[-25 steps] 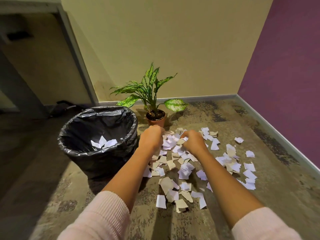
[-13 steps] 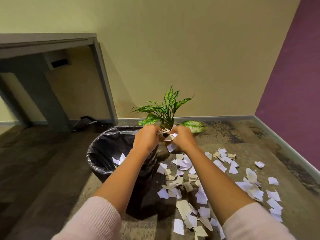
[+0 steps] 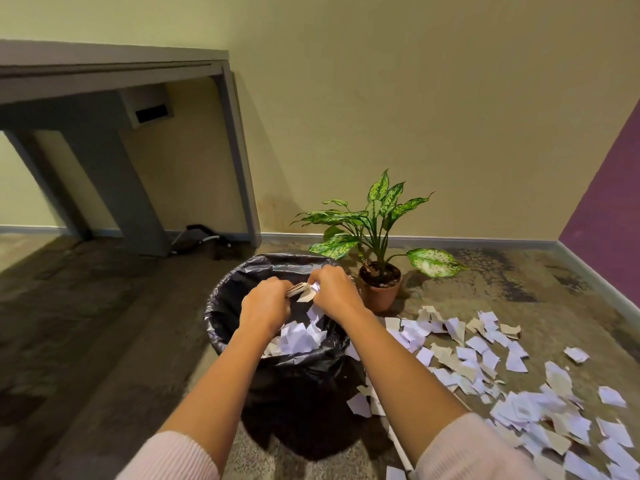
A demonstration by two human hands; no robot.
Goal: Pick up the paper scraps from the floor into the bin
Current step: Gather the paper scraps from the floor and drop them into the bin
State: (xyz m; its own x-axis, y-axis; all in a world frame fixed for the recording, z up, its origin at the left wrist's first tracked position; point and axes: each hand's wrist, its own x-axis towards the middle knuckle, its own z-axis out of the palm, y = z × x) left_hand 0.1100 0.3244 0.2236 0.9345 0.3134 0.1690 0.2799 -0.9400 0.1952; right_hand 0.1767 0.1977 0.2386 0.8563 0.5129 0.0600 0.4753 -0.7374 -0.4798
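Pinched wad (image 3: 300, 291) over bin (image 3: 221, 306) in curled left grip (image 3: 266, 306), right grip (image 3: 334, 292). Binned some scraps (image 3: 298, 337); left many on floor (image 3: 104, 323).

Mottled floor (image 3: 104, 323), black-lined bin (image 3: 294, 393) standing on it, potted plant (image 3: 379, 285) just beside, paper scraps (image 3: 485, 362) scattered rightward

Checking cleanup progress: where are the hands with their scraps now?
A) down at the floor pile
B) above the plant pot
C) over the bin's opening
C: the left hand and right hand grip scraps directly above the black-lined bin.
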